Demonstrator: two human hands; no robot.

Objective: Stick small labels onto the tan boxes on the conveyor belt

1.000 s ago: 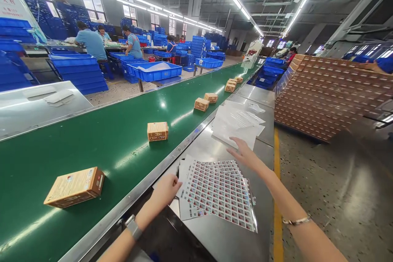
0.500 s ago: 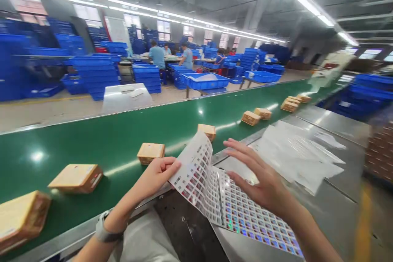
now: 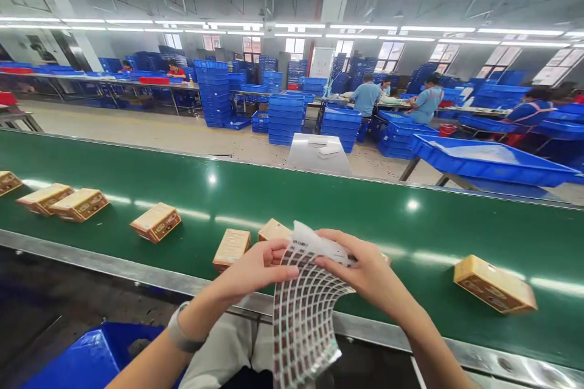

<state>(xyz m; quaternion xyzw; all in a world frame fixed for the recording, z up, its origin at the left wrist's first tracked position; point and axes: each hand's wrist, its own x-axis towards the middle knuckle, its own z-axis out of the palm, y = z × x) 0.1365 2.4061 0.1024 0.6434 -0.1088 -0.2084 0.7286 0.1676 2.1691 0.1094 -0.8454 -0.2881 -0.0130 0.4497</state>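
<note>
Glossy sticker sheet (image 3: 303, 310) curls downward between my hands, pinched at its top edge by my left hand (image 3: 255, 267) and right hand (image 3: 365, 273). Beyond them, tan boxes (image 3: 232, 247) ride the green conveyor belt (image 3: 319, 200); farther off stand blue crates (image 3: 285, 118).

head view | worn on head | faces forward-down across green conveyor (image 3: 182, 194) | close over hands

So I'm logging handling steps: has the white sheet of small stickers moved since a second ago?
Yes. The white sheet of small stickers has left the steel side table and now hangs in both hands at the green conveyor belt.
</note>
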